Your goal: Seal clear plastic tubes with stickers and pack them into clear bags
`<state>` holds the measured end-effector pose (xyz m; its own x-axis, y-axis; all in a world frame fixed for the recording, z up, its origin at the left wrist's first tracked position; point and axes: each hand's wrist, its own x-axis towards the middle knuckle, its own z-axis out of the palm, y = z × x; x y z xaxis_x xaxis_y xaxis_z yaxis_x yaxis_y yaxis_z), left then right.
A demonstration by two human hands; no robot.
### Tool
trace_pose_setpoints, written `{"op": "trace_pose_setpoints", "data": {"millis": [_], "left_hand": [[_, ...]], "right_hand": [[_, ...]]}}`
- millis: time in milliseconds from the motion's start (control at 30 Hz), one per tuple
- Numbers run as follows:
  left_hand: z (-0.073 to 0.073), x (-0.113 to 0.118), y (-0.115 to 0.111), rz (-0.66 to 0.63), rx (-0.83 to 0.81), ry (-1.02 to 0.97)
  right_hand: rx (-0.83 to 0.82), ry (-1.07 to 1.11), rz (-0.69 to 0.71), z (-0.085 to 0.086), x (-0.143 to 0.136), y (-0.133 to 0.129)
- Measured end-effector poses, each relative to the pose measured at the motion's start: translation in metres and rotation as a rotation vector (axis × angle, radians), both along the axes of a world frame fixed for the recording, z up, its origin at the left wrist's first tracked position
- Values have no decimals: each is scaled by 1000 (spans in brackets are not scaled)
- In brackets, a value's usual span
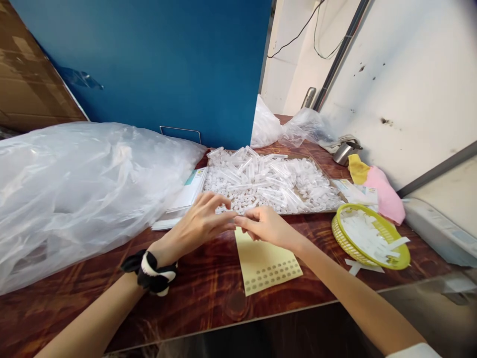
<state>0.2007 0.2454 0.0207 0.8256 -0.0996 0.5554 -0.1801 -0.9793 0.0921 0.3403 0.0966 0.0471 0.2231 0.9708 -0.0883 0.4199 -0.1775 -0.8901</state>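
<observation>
My left hand (203, 216), with a black and white band (156, 276) round its wrist, reaches in over the table with curled fingers. Its fingertips meet those of my right hand (263, 226), which is closed in a pinch. Anything between the fingers is too small or hidden to make out. Below my right hand lies a pale yellow sheet (261, 258) with rows of small round grey stickers near its front edge. Just behind both hands, a shallow tray (316, 211) holds many clear plastic tubes (257, 166) and small white pieces (242, 201).
A large clear plastic bag (85, 184) fills the left side, beside stacked white cards (186, 194). At right stands a yellow-green basket (337, 231) of white strips, near a pink and yellow cloth (383, 194) and a metal cup (346, 153). A blue panel (167, 64) rises behind.
</observation>
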Motion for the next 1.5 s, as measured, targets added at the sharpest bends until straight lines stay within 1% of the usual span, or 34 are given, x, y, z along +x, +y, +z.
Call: {"op": "trace_pose_setpoints", "data": {"millis": [67, 100, 167, 233, 267, 367, 433, 500, 633, 700, 800, 933, 1033, 1200, 1300, 1400, 1500], "left_hand": [[-1, 0, -2, 30, 120, -72], [-1, 0, -3, 24, 145, -96], [-3, -1, -8, 31, 104, -140], [-5, -1, -13, 107, -38, -195], [-6, -1, -15, 159, -131, -206], [-8, 2, -19, 277, -397, -114], [-10, 4, -22, 286, -514, -30], [-12, 6, -26, 240, -568, 9], [-17, 9, -36, 115, -553, 42], [-19, 9, -40, 80, -549, 63], [-24, 11, -46, 36, -590, 75], [-32, 12, -51, -31, -600, 129], [-37, 12, -52, -45, -572, 196], [-40, 11, -52, -51, -562, 232], [-40, 11, -52, -51, -549, 246], [-40, 10, -52, -53, -534, 256], [-40, 10, -52, -60, -514, 256]], "right_hand": [[49, -82, -92, 3, -10, -9], [83, -95, -140, 3, -16, -16], [132, -106, -242, -4, -28, -33], [145, -192, -352, -16, -38, -52], [141, -254, -381, -24, -43, -62], [161, -383, -367, -48, -54, -83], [203, -418, -358, -59, -58, -90], [240, -441, -370, -65, -60, -92], [285, -466, -363, -66, -61, -94], [290, -479, -351, -65, -60, -94], [277, -485, -334, -63, -58, -93], [247, -439, -330, -59, -56, -94], [243, -444, -345, -61, -59, -98], [272, -588, -376, -68, -71, -103], [294, -563, -432, -68, -75, -100], [270, -512, -482, -65, -73, -97], [217, -495, -456, -60, -68, -93]]}}
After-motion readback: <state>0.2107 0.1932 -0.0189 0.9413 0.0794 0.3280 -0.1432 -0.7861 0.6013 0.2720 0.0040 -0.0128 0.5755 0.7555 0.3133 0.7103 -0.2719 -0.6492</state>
